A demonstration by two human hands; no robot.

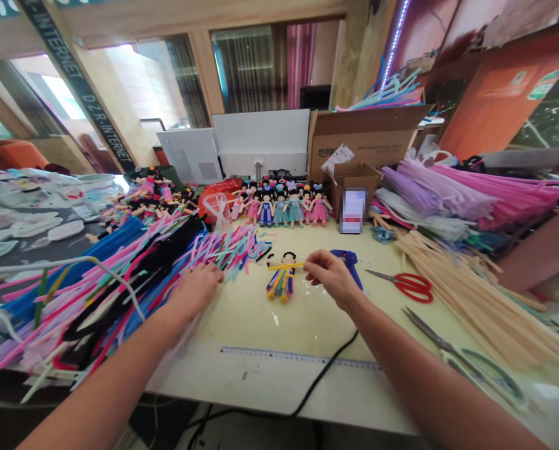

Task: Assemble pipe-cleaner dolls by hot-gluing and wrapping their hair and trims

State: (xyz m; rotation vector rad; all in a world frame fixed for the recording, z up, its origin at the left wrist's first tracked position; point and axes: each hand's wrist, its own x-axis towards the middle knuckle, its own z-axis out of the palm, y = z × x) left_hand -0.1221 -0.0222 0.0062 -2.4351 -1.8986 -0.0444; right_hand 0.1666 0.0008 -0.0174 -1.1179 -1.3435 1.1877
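Note:
My right hand [329, 275] is closed in a pinch on the end of a thin yellow pipe cleaner [298, 265], which reaches left across a small doll [280, 287]. The doll, made of pipe cleaners, lies on the table with black hair, a blue, green and yellow skirt and yellow feet. My left hand [199, 287] is at the near edge of a pile of cut pipe cleaners [230, 247] in pink, white, green and blue. Its fingers bend down into the pile, their tips hidden. Just behind my right hand lies a blue glue gun [349, 265].
Red-handled scissors [413, 287] and pale-handled scissors [486, 375] lie right, beside beige pipe cleaners [481, 300]. A ruler [298, 357] and black cable [324, 375] cross the front. Finished dolls [284, 206], a phone [352, 212] and a cardboard box [368, 137] stand behind.

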